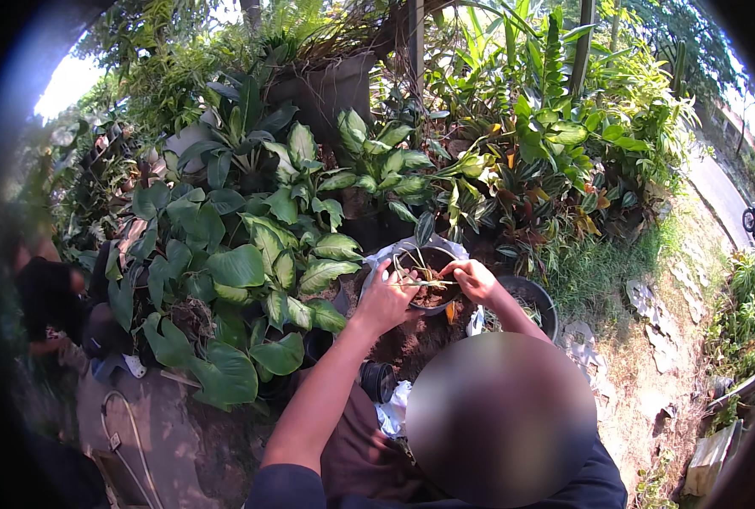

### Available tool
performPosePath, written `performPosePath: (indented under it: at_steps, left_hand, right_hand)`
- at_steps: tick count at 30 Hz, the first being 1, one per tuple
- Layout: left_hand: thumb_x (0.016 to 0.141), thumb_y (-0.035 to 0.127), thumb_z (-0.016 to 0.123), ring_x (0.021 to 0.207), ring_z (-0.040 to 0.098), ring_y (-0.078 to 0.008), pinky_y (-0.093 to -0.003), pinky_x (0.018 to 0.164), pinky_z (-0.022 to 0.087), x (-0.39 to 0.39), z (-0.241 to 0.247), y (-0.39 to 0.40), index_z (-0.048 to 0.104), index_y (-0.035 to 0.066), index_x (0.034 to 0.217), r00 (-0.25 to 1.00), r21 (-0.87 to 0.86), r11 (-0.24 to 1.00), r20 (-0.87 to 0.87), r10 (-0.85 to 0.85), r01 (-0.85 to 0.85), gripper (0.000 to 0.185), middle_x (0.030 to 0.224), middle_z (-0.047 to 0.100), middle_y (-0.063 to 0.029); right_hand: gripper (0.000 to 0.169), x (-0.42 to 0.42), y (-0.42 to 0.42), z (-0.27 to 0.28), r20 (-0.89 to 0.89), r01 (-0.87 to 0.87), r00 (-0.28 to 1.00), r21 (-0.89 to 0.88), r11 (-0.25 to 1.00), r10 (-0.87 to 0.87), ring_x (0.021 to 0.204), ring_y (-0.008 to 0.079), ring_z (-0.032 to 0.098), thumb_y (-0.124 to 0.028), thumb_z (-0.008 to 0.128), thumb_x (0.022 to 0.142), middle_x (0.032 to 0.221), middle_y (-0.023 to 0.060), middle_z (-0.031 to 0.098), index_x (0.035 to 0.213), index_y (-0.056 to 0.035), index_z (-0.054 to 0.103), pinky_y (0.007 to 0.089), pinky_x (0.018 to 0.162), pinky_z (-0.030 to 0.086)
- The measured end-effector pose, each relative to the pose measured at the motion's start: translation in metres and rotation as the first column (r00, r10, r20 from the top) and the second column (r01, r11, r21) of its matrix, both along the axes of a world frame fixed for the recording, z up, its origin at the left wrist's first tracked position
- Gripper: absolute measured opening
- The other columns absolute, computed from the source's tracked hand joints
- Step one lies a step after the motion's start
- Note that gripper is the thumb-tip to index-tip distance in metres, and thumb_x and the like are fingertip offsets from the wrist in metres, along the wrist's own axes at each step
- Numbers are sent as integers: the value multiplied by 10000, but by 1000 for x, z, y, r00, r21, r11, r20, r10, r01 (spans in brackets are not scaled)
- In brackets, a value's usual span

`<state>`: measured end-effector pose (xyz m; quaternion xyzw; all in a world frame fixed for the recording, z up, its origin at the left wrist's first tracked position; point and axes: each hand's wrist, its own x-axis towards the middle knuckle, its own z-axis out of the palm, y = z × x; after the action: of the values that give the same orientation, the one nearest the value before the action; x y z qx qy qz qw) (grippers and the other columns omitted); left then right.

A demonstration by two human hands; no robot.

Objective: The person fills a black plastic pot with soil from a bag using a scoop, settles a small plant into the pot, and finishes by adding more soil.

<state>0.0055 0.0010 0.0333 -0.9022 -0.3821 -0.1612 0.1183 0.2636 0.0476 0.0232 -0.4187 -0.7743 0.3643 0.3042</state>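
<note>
A round plastic pot (pixel 436 311) partly filled with brown soil (pixel 429 296) stands in front of me. Over it lies a small plant (pixel 427 282) with thin pale stems and a few narrow leaves. My left hand (pixel 387 294) is at the pot's left side, its fingers around the plant's stems. From the right, my right hand (pixel 473 280) reaches over the rim, thumb and fingertips pinched at the plant; its exact grip is small in view. A white plastic sheet or sack (pixel 455 246) shows behind the pot, and loose soil (pixel 418 343) lies below it.
A wider dark pot (pixel 550 312) sits by my right forearm. Black nursery pots (pixel 377 380) lie near my leg. Variegated dieffenbachia (pixel 326 270) and broad-leaved plants (pixel 224 375) crowd the left. Another person (pixel 52 299) is at far left, near a hose (pixel 107 413). A blurred patch hides the lower middle.
</note>
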Motion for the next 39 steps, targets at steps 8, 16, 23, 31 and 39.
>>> performPosePath:
  at_steps: [8, 16, 23, 31, 39]
  left_hand:
    - [809, 500, 677, 1412, 290, -294, -530, 1157, 182, -33, 30, -37, 619, 126, 1245, 995, -14, 997, 64, 73, -72, 577, 1267, 618, -46]
    - [751, 377, 759, 1319, 396, -253, -496, 1145, 235, -52, 32, -54, 663, 168, 1196, 970, 88, 994, 240, 38, -61, 501, 1295, 571, -1]
    - [722, 221, 741, 1256, 473, -224, -508, 1140, 237, -52, 20, -46, 700, 249, 1148, 993, 115, 993, 120, 4, -18, 429, 1258, 607, 38]
    - [797, 200, 691, 1249, 475, -230, -562, 1144, 213, -41, 13, -39, 698, 207, 1142, 976, 43, 998, 215, 33, -43, 345, 1253, 615, 6]
    - [772, 206, 708, 1254, 471, -240, -595, 1161, 174, -38, 8, -32, 715, 161, 1091, 985, 37, 999, 172, -30, 24, 322, 1232, 614, -15]
  right_hand:
    - [349, -54, -26, 63, 40, 72, 997, -153, 986, -67, 687, 187, 634, -87, 400, 884, 848, 111, 654, 1090, -90, 682, 328, 631, 539]
    - [396, -77, -29, 82, 57, 30, 998, -91, 995, -25, 736, 192, 644, -59, 405, 874, 911, 136, 662, 1182, -104, 649, 340, 702, 525]
    - [437, -77, -41, 59, 80, 50, 995, 71, 996, -55, 965, 269, 642, -27, 418, 873, 1056, 210, 657, 1271, -77, 590, 372, 874, 475]
    - [452, -88, -73, 84, 265, 68, 958, 172, 983, -113, 1078, 394, 527, -228, 358, 926, 1129, 285, 589, 1240, -56, 634, 424, 998, 404]
    - [459, -76, -53, 49, 372, 20, 925, 173, 985, -84, 962, 403, 529, -250, 335, 938, 966, 259, 601, 1248, -57, 613, 447, 913, 413]
